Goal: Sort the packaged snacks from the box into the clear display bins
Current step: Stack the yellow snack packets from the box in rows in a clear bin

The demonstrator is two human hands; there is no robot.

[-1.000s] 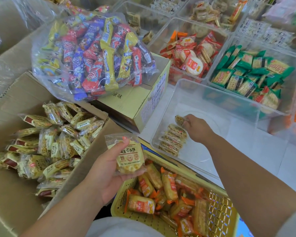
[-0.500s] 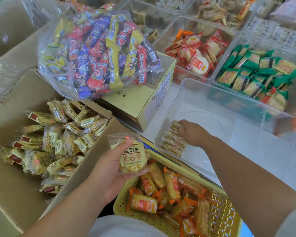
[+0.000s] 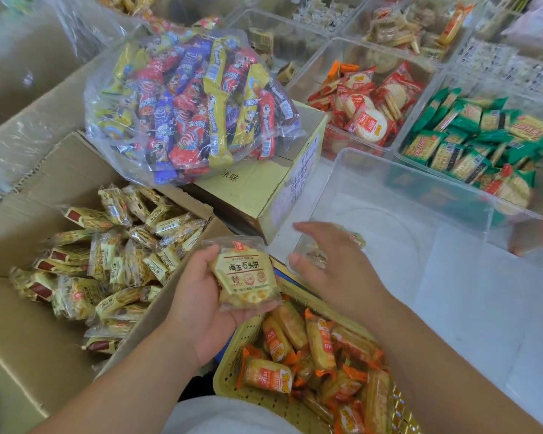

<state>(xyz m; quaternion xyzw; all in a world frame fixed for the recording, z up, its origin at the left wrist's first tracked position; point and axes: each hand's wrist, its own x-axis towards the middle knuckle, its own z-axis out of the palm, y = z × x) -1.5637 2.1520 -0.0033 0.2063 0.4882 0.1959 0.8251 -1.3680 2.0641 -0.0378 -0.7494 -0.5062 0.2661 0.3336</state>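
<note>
Palm up over the yellow basket (image 3: pixel 257 402), the left grip (image 3: pixel 207 299) curls round a pale snack packet (image 3: pixel 243 274), while just beyond it the right grip (image 3: pixel 329 264) hovers palm down, fingers spread and empty, over the near corner of the clear bin (image 3: pixel 398 227), the cardboard box (image 3: pixel 19 355) of like packets lying to the left

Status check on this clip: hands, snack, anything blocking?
Left hand grips pale-yellow snack packet. Right hand open over near corner of clear plastic bin. Path to bin unobstructed.
</note>
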